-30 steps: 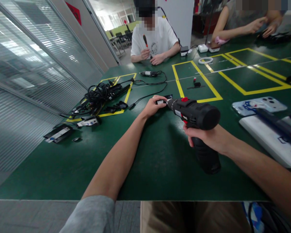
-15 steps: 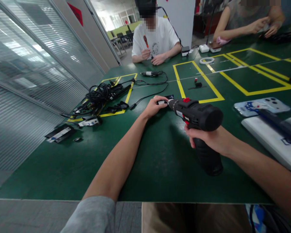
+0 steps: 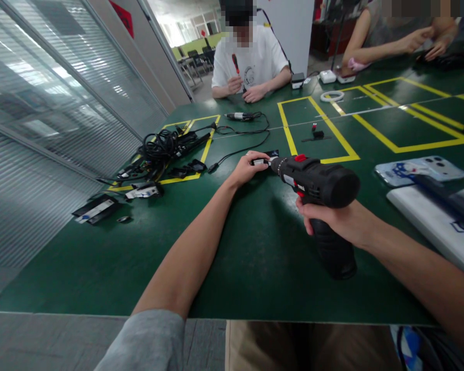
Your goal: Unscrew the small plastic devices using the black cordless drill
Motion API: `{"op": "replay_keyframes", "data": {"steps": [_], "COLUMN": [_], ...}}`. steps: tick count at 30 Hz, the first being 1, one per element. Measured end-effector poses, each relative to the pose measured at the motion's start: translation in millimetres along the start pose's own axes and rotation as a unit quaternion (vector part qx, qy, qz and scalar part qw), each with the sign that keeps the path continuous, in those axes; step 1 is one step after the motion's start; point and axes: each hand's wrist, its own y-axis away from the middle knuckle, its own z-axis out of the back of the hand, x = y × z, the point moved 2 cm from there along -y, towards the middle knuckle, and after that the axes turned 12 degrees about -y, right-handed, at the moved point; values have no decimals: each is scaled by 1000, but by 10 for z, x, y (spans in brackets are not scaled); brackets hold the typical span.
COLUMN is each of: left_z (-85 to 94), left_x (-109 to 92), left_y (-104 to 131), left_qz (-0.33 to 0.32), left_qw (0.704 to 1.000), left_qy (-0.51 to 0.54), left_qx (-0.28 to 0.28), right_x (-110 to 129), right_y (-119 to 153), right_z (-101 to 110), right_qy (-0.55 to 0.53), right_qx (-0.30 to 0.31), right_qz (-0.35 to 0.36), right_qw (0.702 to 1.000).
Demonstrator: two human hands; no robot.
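Note:
My right hand (image 3: 332, 219) is wrapped round the handle of a black and red cordless drill (image 3: 317, 180). The drill points away to the left, and its chuck end meets a small black and white part (image 3: 260, 162) on the green table. My left hand (image 3: 249, 167) grips that part, its fingers closed over it. The drill's front and my fingers partly cover the part, so its kind cannot be made out. A dark flat piece (image 3: 272, 153) shows just behind it.
Left on the table lie a pile of black cables (image 3: 166, 149), a black and white device (image 3: 145, 190) and a black box (image 3: 96, 208). A phone (image 3: 419, 170) and a white case (image 3: 429, 224) lie right. Across sits a person (image 3: 265, 56) with a red screwdriver (image 3: 235, 64); another sits far right.
My hands, the drill and the held part keep nearly the same position. The whole view has shifted slightly. Across the table, the person's screwdriver has tilted a little.

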Motion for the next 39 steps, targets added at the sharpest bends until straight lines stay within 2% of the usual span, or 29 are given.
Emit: {"op": "replay_keyframes", "data": {"steps": [39], "left_z": [-20], "left_x": [46], "left_y": [-21], "left_qz": [3], "left_qw": [1000], "left_qy": [26], "left_qx": [-4], "right_x": [-32], "right_y": [-19], "right_z": [-9], "right_qy": [-19], "right_qx": [-7], "right_qz": [4], "right_qw": [1000]}}
